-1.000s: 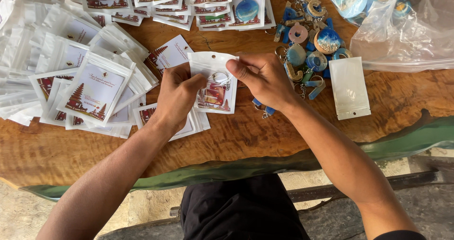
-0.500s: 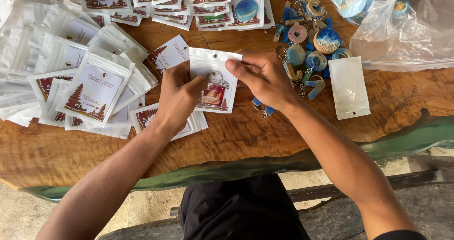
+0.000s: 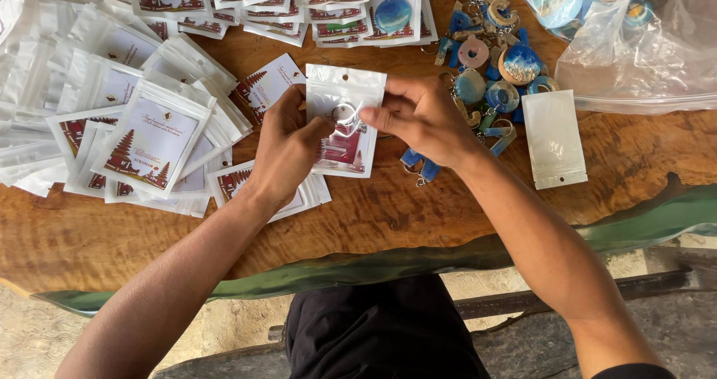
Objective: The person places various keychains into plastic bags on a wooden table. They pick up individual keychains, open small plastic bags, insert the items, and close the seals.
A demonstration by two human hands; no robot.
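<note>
— Right then, held up just above the wooden table [image 3: 418,222], between both hands: a small clear pouch [image 3: 345,88] with a red printed card inside and a metal ring showing near the top.

— Gripped how?

— Pinched from both sides. Left hand [image 3: 287,151] clamped on the left edge, thumb across the front. Right hand [image 3: 422,117] closed on the right edge near the top, fingertips pressing at the ring.

— And the long axis?

— Ran away from the body, upright in the view, open end at the far side. Sat squarely between the two grips, neither hand clearly nearer.

— Anything close by?

— Loose blue keychains [image 3: 493,65] piled just beyond the right hand, touching one another. Empty white pouch [image 3: 554,136] flat to the right, apart from the fingers. Stack of carded pouches [image 3: 149,140] spread off the left hand, overlapping. Clear plastic bag [image 3: 635,50] at the far right corner, contents too blurred to name.
</note>
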